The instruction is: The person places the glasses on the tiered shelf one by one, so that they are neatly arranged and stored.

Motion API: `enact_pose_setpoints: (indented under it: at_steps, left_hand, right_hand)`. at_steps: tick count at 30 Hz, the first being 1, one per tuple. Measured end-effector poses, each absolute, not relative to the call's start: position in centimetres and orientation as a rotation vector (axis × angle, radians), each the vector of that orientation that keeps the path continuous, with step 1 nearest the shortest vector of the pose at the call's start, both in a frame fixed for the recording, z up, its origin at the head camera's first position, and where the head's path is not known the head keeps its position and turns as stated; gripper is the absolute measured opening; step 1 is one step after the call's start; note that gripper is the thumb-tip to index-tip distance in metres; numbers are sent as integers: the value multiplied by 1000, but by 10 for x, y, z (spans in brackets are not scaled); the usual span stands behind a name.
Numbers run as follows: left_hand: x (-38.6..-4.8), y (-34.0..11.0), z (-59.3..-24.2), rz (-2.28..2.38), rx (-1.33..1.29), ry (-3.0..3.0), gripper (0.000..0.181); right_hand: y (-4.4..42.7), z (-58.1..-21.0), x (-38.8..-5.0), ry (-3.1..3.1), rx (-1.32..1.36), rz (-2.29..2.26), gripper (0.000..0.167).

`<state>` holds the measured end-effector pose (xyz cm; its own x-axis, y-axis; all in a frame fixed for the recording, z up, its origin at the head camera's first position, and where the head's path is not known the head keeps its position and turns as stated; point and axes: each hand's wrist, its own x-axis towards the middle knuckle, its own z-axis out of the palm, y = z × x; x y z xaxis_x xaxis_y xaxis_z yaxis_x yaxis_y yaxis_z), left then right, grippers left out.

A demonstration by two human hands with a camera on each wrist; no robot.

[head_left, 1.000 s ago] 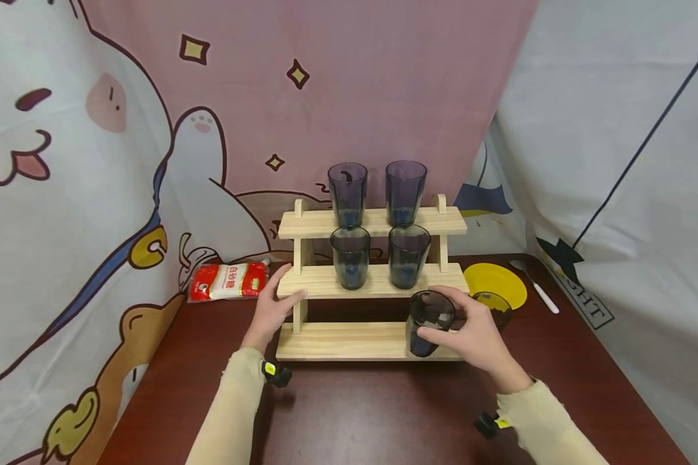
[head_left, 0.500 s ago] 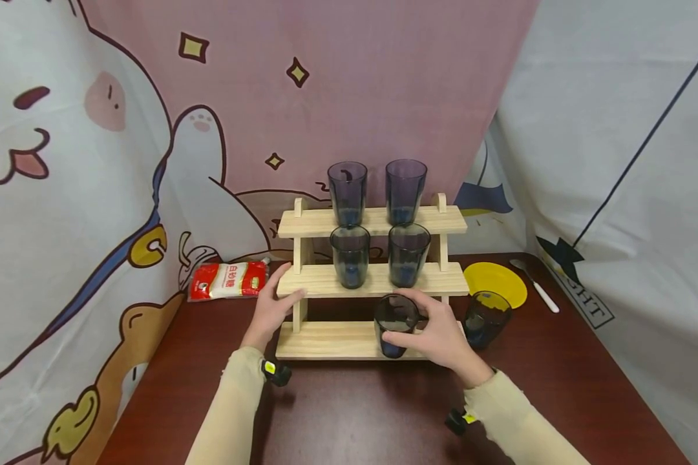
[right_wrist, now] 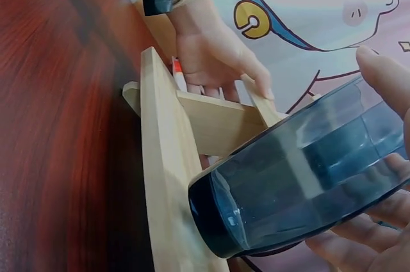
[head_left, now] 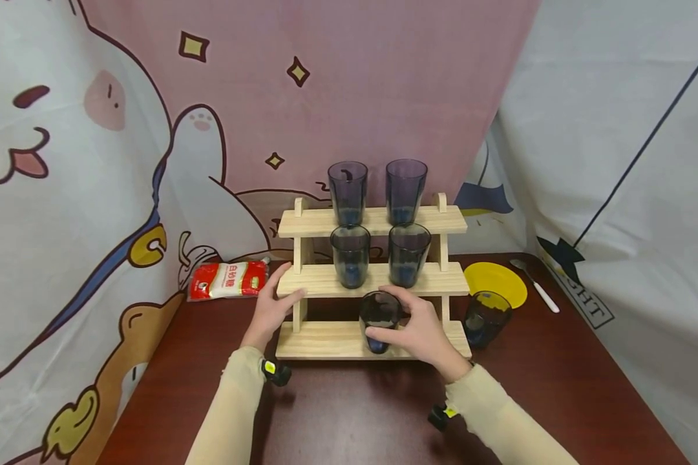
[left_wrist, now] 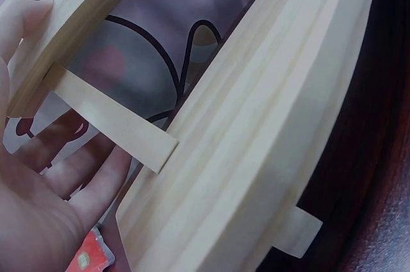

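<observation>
A three-tier wooden display rack [head_left: 320, 339] stands on the table. My left hand [head_left: 266, 311] grips its left end, the thumb on the middle board and the fingers behind, as the left wrist view [left_wrist: 38, 195] shows. With thumb and fingers my right hand [head_left: 423, 330] holds a dark tinted drinking glass [head_left: 378, 312] upright at the bottom board, right of its middle. In the right wrist view the base of this glass [right_wrist: 288, 176] appears to meet the board. Two similar glasses [head_left: 350, 258] stand on the middle board, and two more glasses [head_left: 348, 194] on the top one.
Another dark glass [head_left: 486, 321] stands on the table just right of the rack. Behind it lie a yellow plate [head_left: 497, 281] and a white-handled spoon [head_left: 543, 296]. A red and white bag [head_left: 229, 279] lies left of the rack. Printed cloth walls surround the table [head_left: 349, 413].
My right hand has moved the glass leftward along the bottom board, from its right end toward the middle. The glass beside the rack has come into fuller view. My left hand stays put.
</observation>
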<state>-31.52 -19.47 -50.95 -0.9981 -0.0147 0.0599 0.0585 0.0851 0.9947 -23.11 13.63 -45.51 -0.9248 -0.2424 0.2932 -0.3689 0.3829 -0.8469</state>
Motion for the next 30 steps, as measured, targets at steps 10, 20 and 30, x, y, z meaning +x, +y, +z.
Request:
enact_pose_setpoints:
  at_steps: [10, 20, 30]
  left_hand:
    - [-315, -195, -510, -2041, -32, -2306, 72]
    - [-315, -196, -508, -2051, -44, -2295, 74]
    - [-314, -194, -510, -2106, -65, -2259, 73]
  right_hand:
    - [125, -466, -239, -2482, 615, 1597, 76]
    - [113, -466, -243, -2540, 620, 1596, 84]
    - [104, -466, -242, -2565, 684, 1640, 73]
